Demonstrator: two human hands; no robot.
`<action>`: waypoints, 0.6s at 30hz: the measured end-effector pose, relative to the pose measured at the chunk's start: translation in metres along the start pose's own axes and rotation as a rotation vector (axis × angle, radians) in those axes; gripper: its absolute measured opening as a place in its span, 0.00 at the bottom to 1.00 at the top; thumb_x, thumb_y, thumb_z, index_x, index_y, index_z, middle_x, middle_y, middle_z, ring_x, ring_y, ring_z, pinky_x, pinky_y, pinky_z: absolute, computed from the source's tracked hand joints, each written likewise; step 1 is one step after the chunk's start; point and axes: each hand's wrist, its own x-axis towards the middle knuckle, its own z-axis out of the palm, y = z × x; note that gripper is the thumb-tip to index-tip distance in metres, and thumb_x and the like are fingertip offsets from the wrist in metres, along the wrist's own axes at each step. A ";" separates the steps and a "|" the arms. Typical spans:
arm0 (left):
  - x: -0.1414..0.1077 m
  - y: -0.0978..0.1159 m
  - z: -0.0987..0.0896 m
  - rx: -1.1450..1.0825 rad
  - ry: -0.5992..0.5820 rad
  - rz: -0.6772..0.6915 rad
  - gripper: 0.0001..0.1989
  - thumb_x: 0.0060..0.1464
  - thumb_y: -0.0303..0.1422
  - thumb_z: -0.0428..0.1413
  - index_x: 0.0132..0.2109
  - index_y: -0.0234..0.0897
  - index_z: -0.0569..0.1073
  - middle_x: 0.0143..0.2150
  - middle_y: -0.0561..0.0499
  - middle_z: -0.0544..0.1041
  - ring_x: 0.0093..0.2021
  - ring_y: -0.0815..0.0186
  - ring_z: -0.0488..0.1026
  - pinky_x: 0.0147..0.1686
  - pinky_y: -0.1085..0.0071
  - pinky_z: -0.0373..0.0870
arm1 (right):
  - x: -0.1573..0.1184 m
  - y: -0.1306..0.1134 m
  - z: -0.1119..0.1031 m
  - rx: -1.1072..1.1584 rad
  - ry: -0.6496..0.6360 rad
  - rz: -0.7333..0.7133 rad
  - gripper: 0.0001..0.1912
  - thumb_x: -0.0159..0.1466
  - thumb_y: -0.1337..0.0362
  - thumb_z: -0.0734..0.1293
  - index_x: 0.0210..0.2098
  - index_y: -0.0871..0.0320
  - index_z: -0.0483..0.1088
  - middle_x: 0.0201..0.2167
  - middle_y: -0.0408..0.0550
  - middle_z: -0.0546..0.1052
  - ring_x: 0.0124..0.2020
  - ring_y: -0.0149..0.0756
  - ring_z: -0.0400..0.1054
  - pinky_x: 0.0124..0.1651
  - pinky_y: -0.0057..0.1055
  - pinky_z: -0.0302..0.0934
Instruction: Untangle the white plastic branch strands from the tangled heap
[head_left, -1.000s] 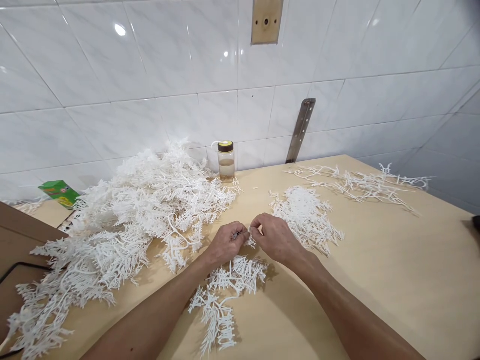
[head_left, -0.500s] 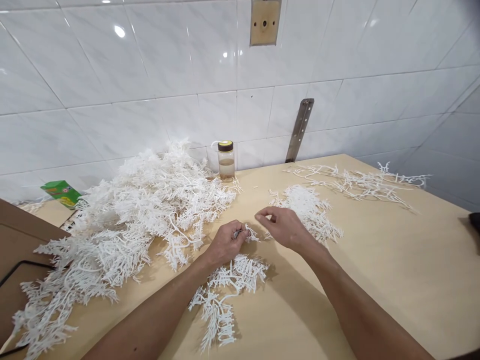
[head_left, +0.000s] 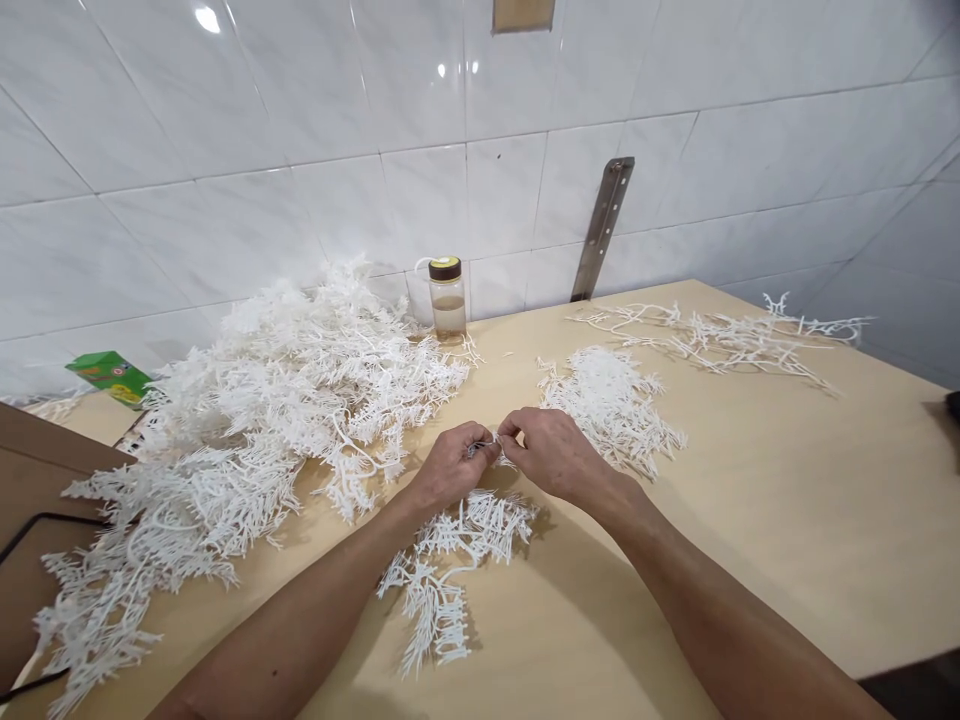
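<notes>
My left hand [head_left: 455, 464] is closed around a small white plastic sprig [head_left: 507, 462], mostly hidden by the fingers. Right beside it, my right hand [head_left: 546, 446] pinches at the same sprig, thumb and fingertips together. The two hands nearly touch above the table. Just below them lies a white branched sprig piece [head_left: 450, 570] with many thin needles. A heap of loose white pieces [head_left: 611, 405] lies behind my right hand. To the left rises a large pile of white branches [head_left: 300, 390].
Bare white stems [head_left: 720, 340] lie at the back right of the wooden table [head_left: 765, 480]. A bottle [head_left: 448, 310] and a metal bracket [head_left: 602, 230] stand by the tiled wall. A green box [head_left: 112, 375] and a cardboard box [head_left: 52, 455] are at the left.
My right hand has moved left to meet my left hand and now pinches at the sprig. The camera view has tilted slightly downward.
</notes>
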 end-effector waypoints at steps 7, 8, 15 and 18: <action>0.000 0.006 -0.005 -0.043 -0.044 -0.043 0.10 0.55 0.36 0.53 0.29 0.36 0.70 0.26 0.54 0.68 0.29 0.68 0.64 0.30 0.72 0.60 | 0.006 -0.005 0.006 -0.054 0.054 0.107 0.08 0.62 0.70 0.62 0.29 0.58 0.72 0.29 0.49 0.78 0.29 0.35 0.69 0.32 0.30 0.55; -0.001 0.006 -0.006 -0.056 -0.047 -0.042 0.10 0.55 0.36 0.53 0.29 0.36 0.70 0.26 0.54 0.69 0.29 0.68 0.64 0.31 0.72 0.60 | 0.008 -0.001 0.005 -0.081 0.084 0.141 0.08 0.63 0.70 0.61 0.30 0.58 0.72 0.29 0.50 0.77 0.29 0.36 0.68 0.32 0.31 0.55; -0.002 -0.001 -0.004 -0.226 0.025 -0.094 0.14 0.54 0.42 0.57 0.29 0.34 0.71 0.25 0.55 0.68 0.27 0.71 0.62 0.29 0.73 0.59 | 0.012 0.050 -0.019 -0.159 0.368 0.345 0.09 0.63 0.68 0.61 0.40 0.60 0.72 0.34 0.53 0.78 0.34 0.42 0.71 0.38 0.34 0.58; 0.000 -0.002 -0.004 -0.238 0.043 -0.105 0.15 0.54 0.42 0.57 0.29 0.34 0.72 0.24 0.55 0.68 0.26 0.71 0.61 0.29 0.73 0.58 | 0.011 0.050 -0.023 -0.072 0.380 0.286 0.11 0.63 0.65 0.61 0.42 0.60 0.73 0.40 0.54 0.78 0.33 0.39 0.72 0.41 0.35 0.60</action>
